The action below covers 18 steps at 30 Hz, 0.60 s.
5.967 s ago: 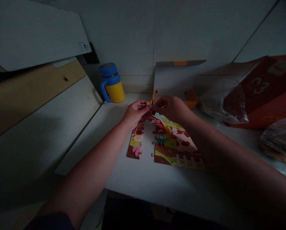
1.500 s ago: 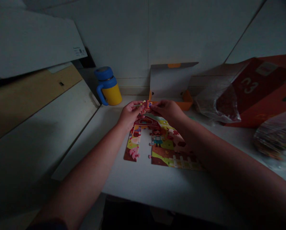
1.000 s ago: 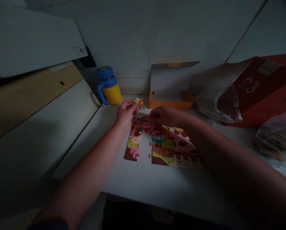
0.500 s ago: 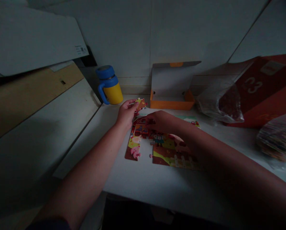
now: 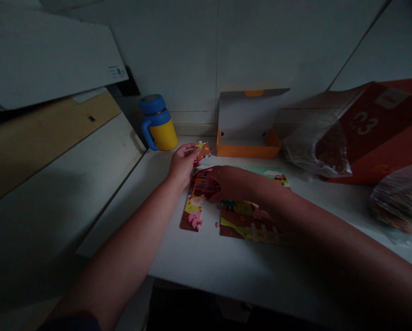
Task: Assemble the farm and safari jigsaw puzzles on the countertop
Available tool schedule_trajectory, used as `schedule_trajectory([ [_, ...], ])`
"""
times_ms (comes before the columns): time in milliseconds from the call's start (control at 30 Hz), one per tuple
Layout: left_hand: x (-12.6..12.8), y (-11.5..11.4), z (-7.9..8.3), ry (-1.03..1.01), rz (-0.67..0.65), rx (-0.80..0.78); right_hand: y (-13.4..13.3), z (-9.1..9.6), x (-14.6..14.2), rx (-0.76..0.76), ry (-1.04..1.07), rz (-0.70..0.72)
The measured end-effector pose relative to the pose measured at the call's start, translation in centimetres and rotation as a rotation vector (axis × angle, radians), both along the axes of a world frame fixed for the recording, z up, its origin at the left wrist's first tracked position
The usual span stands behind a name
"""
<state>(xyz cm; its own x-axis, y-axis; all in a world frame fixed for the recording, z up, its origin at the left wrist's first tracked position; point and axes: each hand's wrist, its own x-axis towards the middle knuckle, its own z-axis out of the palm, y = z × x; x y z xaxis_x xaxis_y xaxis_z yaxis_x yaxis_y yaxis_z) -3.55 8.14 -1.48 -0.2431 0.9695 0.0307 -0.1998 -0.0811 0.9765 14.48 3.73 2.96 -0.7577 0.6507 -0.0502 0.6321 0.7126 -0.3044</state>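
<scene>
My left hand (image 5: pixel 182 162) is closed on a puzzle piece (image 5: pixel 202 151) with yellow-green and brown print, held above the table; a second piece may lie under it. My right hand (image 5: pixel 228 183) rests over the upper left of a jigsaw puzzle (image 5: pixel 238 226) with farm pictures. Its thumb and fingers are spread apart on the printed surface, around a piece with a red barn. Part of the puzzle lies hidden beneath this hand and forearm. In the puzzle's lower left, a gap of bare table separates the pink-pig strip (image 5: pixel 193 216) from the larger section.
An orange box (image 5: pixel 249 151) with its lid raised stands behind the puzzle. To the left are a blue and yellow mug (image 5: pixel 162 131) and stacked boards (image 5: pixel 54 124). Plastic bags (image 5: pixel 316 147) and a red box (image 5: pixel 374 124) occupy the right side.
My right hand has shifted slightly down toward me over the puzzle, and its thumb and fingers have spread wider. The left hand still holds its piece in the same place.
</scene>
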Motion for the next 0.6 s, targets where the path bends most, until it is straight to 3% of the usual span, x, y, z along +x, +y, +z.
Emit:
schedule_trajectory([
  [367,0.12,-0.09,-0.09,0.001,-0.011,-0.003,-0.19,0.09,-0.02,0.046,-0.06,-0.024],
  [600,0.43,-0.48,0.1,0.015,-0.056,0.004,0.47,-0.28,-0.13,-0.045,-0.029,-0.045],
])
